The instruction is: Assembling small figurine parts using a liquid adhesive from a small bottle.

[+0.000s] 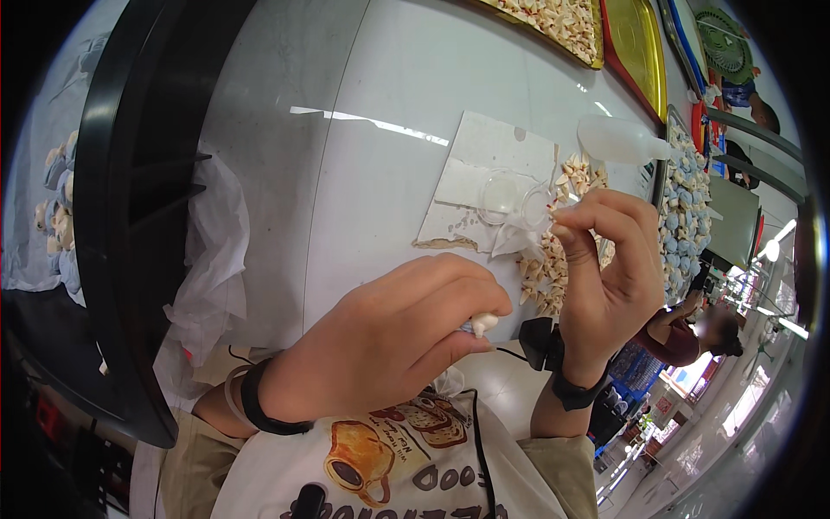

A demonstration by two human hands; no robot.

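Just below the centre, grips a small figurine (487, 323) with the left hand (406, 327), fingers curled closed; shows only a cream end and a sliver of blue, poking out toward three o'clock, so cannot tell the long axis. Up at one o'clock from that cream end, pinches with the right hand (621, 270), thumb to forefinger, on what looks like a tiny red-tipped piece (553, 207), too small to read its lie. Leaves open air between figurine and piece, no contact. Sits nearer to the round clear dishes (500, 197) with the right hand, just off its fingertips toward nine o'clock, over a pale board (471, 138). Toward six o'clock from those fingertips, scatters into cream pointed pieces (543, 285); at two o'clock, past the right hand, crowds into blue-and-cream figures (685, 229).
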